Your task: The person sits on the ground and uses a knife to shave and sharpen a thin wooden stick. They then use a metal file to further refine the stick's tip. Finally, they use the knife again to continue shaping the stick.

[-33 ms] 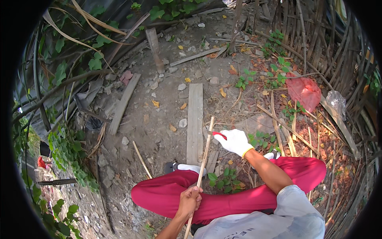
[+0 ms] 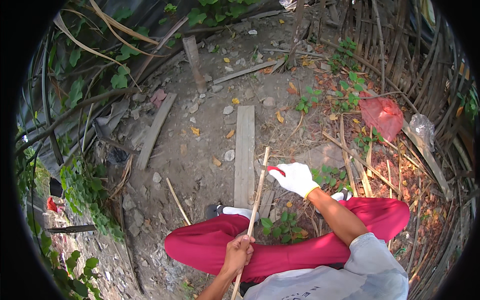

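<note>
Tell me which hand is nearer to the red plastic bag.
Right. The gloved right hand is on the thin stick, left of the red plastic bag; the bare left hand grips the stick lower, farther away.

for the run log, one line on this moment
left hand: bare, gripping thin bamboo stick | right hand: white glove, red-handled tool at stick | red trousers

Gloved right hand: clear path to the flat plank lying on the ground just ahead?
Probably yes. The right hand hovers just right of the plank, with only the thin bamboo stick between them. It already has a red-handled tool, so its grip is occupied.
</note>
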Action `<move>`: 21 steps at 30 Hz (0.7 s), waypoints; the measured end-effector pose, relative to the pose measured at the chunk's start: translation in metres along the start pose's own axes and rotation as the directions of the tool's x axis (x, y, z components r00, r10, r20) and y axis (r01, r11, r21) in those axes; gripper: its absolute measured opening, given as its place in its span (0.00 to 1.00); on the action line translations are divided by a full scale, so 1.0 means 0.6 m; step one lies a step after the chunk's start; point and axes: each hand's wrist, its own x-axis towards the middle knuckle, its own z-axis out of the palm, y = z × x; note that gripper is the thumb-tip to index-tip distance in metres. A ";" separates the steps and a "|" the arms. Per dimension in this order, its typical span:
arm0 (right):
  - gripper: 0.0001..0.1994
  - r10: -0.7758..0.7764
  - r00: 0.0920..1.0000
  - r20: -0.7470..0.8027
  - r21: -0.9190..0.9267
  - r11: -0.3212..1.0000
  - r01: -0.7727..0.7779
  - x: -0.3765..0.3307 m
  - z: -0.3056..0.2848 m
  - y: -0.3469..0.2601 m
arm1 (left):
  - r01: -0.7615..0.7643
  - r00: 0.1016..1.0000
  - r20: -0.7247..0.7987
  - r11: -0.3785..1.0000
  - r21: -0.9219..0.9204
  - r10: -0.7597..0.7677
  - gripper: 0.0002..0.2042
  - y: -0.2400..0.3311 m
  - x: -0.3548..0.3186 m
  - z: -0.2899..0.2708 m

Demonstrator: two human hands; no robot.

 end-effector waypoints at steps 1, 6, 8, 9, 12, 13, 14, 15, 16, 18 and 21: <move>0.26 -0.014 1.000 -0.016 -0.012 1.000 0.014 0.001 0.000 -0.002 | 0.003 1.000 0.005 1.000 -0.016 -0.003 0.14 0.004 0.000 -0.003; 0.26 0.003 0.999 -0.041 0.025 1.000 -0.002 0.002 -0.002 -0.009 | 0.002 0.999 0.040 0.996 -0.087 0.002 0.12 -0.001 -0.002 -0.001; 0.26 0.078 0.997 -0.005 0.057 0.995 -0.077 0.006 0.002 -0.009 | 0.020 1.000 0.023 0.995 -0.099 -0.018 0.13 -0.001 0.001 -0.004; 0.27 0.147 0.989 0.006 0.075 0.986 -0.147 0.013 0.012 -0.002 | 0.030 0.999 0.015 0.994 -0.105 -0.029 0.13 -0.001 0.002 -0.005; 0.31 0.480 0.864 -0.154 0.144 0.875 -0.461 0.059 0.034 0.160 | 0.037 0.994 0.096 0.995 0.096 -0.046 0.14 -0.034 -0.064 -0.008; 0.31 0.574 0.815 -0.078 0.170 0.813 -0.557 0.064 0.013 0.203 | 0.037 0.999 0.003 0.998 0.058 -0.037 0.14 -0.034 -0.076 -0.027; 0.31 0.570 0.816 -0.094 0.181 0.816 -0.549 0.055 -0.005 0.241 | 0.031 0.997 -0.075 0.999 0.013 -0.030 0.14 -0.031 -0.080 -0.045; 0.31 0.590 0.807 -0.023 0.327 0.767 -0.551 0.047 -0.022 0.252 | 0.025 0.986 -0.160 0.998 -0.058 -0.034 0.14 -0.039 -0.089 -0.052; 0.31 0.537 0.841 -0.065 0.332 0.806 -0.489 0.043 -0.008 0.266 | -0.056 0.985 -0.167 0.998 -0.022 0.052 0.14 -0.046 -0.082 -0.069; 0.32 0.444 0.895 -0.051 0.303 0.861 -0.410 0.032 0.006 0.263 | -0.082 0.986 -0.137 0.994 0.073 0.092 0.14 -0.041 -0.065 -0.075; 0.32 0.319 0.943 0.094 0.330 0.884 -0.332 0.027 0.018 0.205 | -0.215 0.963 -0.114 0.951 0.221 0.244 0.14 -0.043 -0.040 -0.061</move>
